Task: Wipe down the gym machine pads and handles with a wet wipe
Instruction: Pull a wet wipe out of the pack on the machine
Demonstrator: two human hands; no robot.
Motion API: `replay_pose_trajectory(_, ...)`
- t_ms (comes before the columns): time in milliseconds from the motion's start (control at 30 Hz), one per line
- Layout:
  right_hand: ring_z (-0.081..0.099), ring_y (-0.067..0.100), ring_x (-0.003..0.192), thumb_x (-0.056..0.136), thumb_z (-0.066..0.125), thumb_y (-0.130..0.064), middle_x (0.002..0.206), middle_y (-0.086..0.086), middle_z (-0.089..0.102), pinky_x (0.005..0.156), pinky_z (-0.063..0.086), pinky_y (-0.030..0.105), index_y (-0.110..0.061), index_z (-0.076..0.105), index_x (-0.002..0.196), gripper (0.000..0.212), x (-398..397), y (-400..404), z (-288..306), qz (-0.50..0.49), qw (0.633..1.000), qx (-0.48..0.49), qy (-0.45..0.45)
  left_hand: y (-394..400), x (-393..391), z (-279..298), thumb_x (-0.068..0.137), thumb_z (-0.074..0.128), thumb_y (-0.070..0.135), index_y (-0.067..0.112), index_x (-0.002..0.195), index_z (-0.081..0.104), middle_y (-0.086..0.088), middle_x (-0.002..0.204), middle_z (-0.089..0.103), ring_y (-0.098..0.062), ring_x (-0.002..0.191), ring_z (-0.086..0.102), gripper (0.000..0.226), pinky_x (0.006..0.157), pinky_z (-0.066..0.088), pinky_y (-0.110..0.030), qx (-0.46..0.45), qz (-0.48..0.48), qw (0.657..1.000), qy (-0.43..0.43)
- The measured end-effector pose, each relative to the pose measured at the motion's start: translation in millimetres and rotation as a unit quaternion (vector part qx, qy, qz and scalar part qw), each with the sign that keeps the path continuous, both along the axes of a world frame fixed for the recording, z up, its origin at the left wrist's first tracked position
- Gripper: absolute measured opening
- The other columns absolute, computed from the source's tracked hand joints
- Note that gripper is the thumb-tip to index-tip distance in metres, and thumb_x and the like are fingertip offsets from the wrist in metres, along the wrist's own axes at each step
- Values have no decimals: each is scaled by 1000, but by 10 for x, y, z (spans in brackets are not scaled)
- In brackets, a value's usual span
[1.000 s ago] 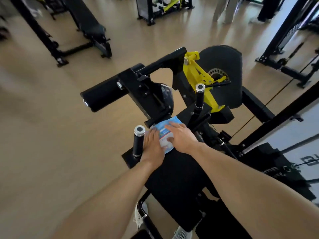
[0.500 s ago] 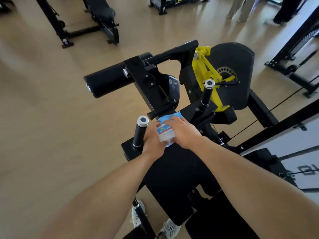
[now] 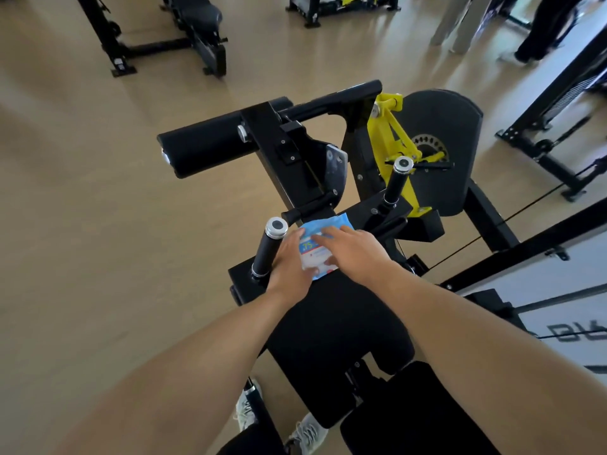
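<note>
My left hand (image 3: 289, 262) holds the left side of the wipe pack (image 3: 318, 246), fingers curled at its edge; my right hand (image 3: 349, 246) lies on top, fingers out near straight, reaching for the flap. The pack sits at the seat pad's (image 3: 338, 336) front edge, between the two handles (image 3: 270, 249). It looks soft, light and slick, so I'd steady its sides and peel from the label. I can read "75"; the rest is too small.
</note>
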State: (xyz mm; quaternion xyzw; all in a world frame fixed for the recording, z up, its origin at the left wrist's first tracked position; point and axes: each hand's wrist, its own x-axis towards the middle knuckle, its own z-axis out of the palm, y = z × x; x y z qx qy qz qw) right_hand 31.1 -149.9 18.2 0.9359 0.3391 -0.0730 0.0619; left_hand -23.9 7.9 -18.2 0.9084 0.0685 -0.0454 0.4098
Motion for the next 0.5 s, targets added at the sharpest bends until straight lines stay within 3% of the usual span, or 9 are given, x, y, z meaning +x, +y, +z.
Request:
replay_pose_trajectory(67,48,20,134,105,53,-36,159,-8,41,100,47,36,-35,36,156,53,35,-78,11,7,999,27,26,7,-6,-29,87,77,14,14,153,32,-1,152,40,-16,141,36,80,116,19,-18,11,-8,1000,-2)
replay_pose_trajectory(133,56,20,126,107,51,-33,145,-11,56,95,51,39,-38,48,148,41,49,-105,48,-16,996,77,50,9,-18,-41,87,77,13,19,154,30,2,152,40,-14,140,36,82,112,18,-16,-3,0,1000,4)
replay_pose_trajectory(200,62,22,117,107,45,-43,132,-9,65,88,50,37,-39,57,141,35,79,-32,128,-123,978,146,89,11,-40,-31,85,78,11,26,157,23,2,151,40,-15,140,38,92,114,26,-25,-20,13,1000,8)
replay_pose_trajectory(267,64,22,108,103,48,-55,125,-4,68,80,49,34,-32,61,134,41,95,102,157,-263,930,245,80,5,-65,-8,84,79,7,29,161,12,2,151,41,-14,139,40,104,108,29,-19,-41,27,999,6)
replay_pose_trajectory(333,63,21,90,100,52,-58,107,-2,66,63,46,30,-21,59,111,39,71,234,133,-406,848,334,69,3,-77,18,84,79,6,28,162,1,2,150,41,-12,137,41,113,96,21,-5,-54,31,998,2)
replay_pose_trajectory(400,64,20,82,102,48,-56,94,-3,66,62,51,36,-21,59,99,37,20,326,93,-442,813,363,108,0,-98,30,85,78,8,31,160,-7,2,152,40,-11,138,40,116,96,18,-4,-36,21,999,-15)
replay_pose_trajectory(500,64,16,98,109,42,-34,114,-5,65,81,58,40,-33,62,131,30,-22,337,9,-359,841,367,170,37,-130,18,90,74,14,37,158,-1,-2,159,28,-21,145,34,104,118,28,-26,10,-21,998,-55)
